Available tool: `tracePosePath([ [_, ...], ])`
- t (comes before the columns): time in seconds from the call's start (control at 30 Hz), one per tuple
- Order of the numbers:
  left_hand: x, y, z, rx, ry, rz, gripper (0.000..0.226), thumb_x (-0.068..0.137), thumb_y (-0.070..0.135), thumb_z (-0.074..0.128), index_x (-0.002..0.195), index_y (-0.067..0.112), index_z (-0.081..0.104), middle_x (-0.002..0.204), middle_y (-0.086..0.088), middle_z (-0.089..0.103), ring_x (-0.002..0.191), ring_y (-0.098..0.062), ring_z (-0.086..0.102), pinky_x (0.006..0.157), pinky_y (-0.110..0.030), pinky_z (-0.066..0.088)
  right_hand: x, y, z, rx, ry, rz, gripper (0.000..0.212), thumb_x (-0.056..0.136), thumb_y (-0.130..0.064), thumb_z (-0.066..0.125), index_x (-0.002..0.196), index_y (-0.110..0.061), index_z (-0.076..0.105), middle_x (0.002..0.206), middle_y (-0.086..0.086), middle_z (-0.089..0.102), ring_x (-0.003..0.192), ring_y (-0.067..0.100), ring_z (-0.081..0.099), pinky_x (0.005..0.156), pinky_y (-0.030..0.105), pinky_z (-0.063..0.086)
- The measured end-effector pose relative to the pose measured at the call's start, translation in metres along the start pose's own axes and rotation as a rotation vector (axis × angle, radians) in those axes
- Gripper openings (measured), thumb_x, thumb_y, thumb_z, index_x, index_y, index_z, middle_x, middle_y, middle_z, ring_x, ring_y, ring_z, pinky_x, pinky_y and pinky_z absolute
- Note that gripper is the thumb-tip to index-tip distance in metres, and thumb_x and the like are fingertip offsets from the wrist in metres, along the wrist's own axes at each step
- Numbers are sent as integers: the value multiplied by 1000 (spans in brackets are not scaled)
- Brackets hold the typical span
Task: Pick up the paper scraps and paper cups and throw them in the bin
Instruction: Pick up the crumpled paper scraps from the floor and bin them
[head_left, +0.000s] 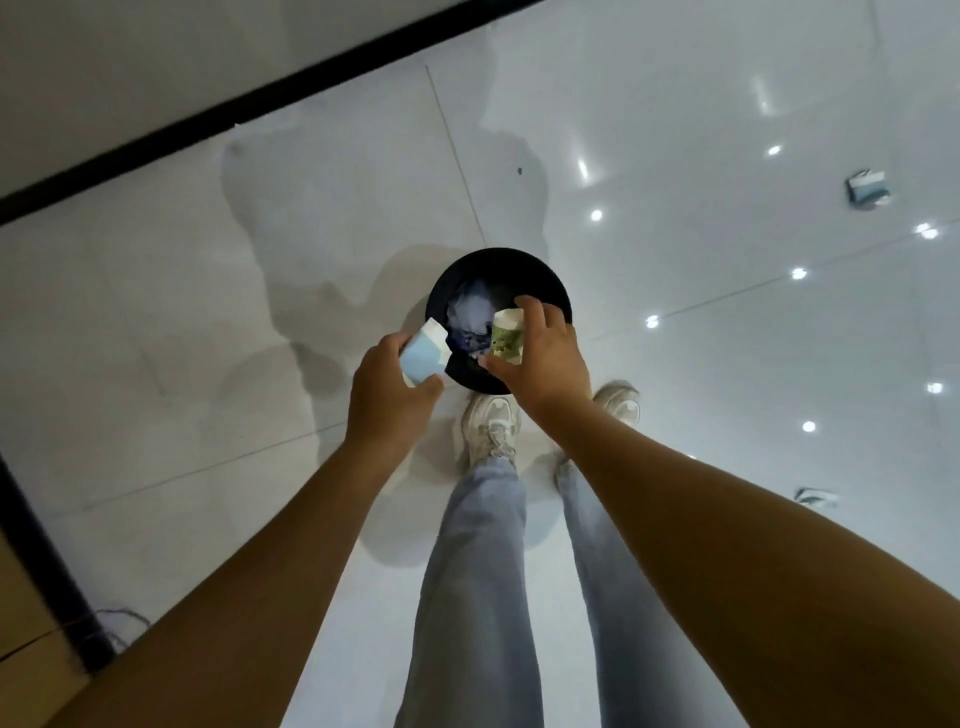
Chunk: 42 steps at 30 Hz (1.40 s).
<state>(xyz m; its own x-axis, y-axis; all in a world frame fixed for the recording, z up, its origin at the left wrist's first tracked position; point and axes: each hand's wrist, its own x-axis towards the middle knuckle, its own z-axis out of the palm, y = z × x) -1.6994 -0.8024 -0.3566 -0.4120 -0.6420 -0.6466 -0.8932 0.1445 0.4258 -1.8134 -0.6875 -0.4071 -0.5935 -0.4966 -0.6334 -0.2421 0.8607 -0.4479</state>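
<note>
A round black bin (493, 265) stands on the white tiled floor in front of my feet, with crumpled white paper (470, 317) inside it. My left hand (387, 387) grips a light blue paper cup (423, 356) at the bin's left rim. Over the bin's right side, my right hand (545, 353) holds a green patterned paper cup (506, 338). Another blue and white paper cup (867, 189) lies on the floor at the far right. A flat paper scrap (818, 498) lies on the floor to my right.
A wall with a black skirting strip (249, 111) runs along the upper left. A dark post (47, 566) and some cables (117, 621) are at the lower left. My legs and white shoes (491, 428) stand just behind the bin.
</note>
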Motion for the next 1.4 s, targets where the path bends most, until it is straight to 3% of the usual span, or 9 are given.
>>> tracePosePath([
  [0.13,12,-9,3,-18,11,20,48,83,19,69,126,10,49,119,-9,55,97,-16,50,78,-26,45,24,-2,14,-41,-105,124,83,88,-42,64,152,-22,15,157,15,16,138,38,27,107,47,37],
  [0.3,16,10,18,9,-3,57,52,82,20,69,129,12,48,119,-7,56,94,-14,48,75,-23,40,13,7,-2,80,-38,206,62,89,-21,54,145,-15,28,144,16,31,123,39,42,96,48,46],
  [0.4,21,32,29,1,-7,82,54,80,17,71,129,10,49,122,-10,56,96,-15,49,77,-23,39,-3,20,-17,121,-17,218,57,89,-21,54,141,-15,32,139,14,36,118,36,47,95,48,48],
  [0.53,37,55,48,80,-65,54,67,76,19,77,134,7,46,129,-15,53,116,-29,51,89,-31,42,-18,39,-29,200,15,270,57,90,-21,55,141,-15,32,142,14,34,120,36,48,95,44,47],
  [0.7,37,72,63,202,-174,10,55,79,21,73,128,7,51,130,-16,50,116,-31,51,86,-32,41,-27,54,-45,277,69,304,51,89,-20,54,137,-14,36,138,14,38,112,35,53,87,41,48],
  [0.9,1,118,67,249,-204,225,48,84,20,67,128,9,52,126,-12,52,111,-26,53,84,-25,38,-55,66,-75,324,135,357,56,89,-19,54,141,-15,34,141,13,37,115,34,51,87,41,47],
  [1.07,-36,167,79,379,-292,422,49,85,23,65,131,11,49,130,-10,53,120,-25,50,98,-32,39,-93,88,-100,379,238,398,57,90,-21,55,142,-17,34,144,11,37,121,32,46,95,44,46],
  [1.2,-76,197,101,437,-391,545,49,88,23,62,133,14,47,136,-6,48,125,-21,44,98,-25,34,-129,116,-112,439,346,487,58,91,-24,57,143,-19,33,146,8,36,124,29,45,96,40,45],
  [1.4,-134,226,150,566,-485,664,51,90,27,58,137,18,42,141,-5,42,126,-22,42,101,-33,38,-184,178,-125,521,470,570,57,90,-23,57,143,-15,36,144,11,39,121,30,47,94,41,47],
])
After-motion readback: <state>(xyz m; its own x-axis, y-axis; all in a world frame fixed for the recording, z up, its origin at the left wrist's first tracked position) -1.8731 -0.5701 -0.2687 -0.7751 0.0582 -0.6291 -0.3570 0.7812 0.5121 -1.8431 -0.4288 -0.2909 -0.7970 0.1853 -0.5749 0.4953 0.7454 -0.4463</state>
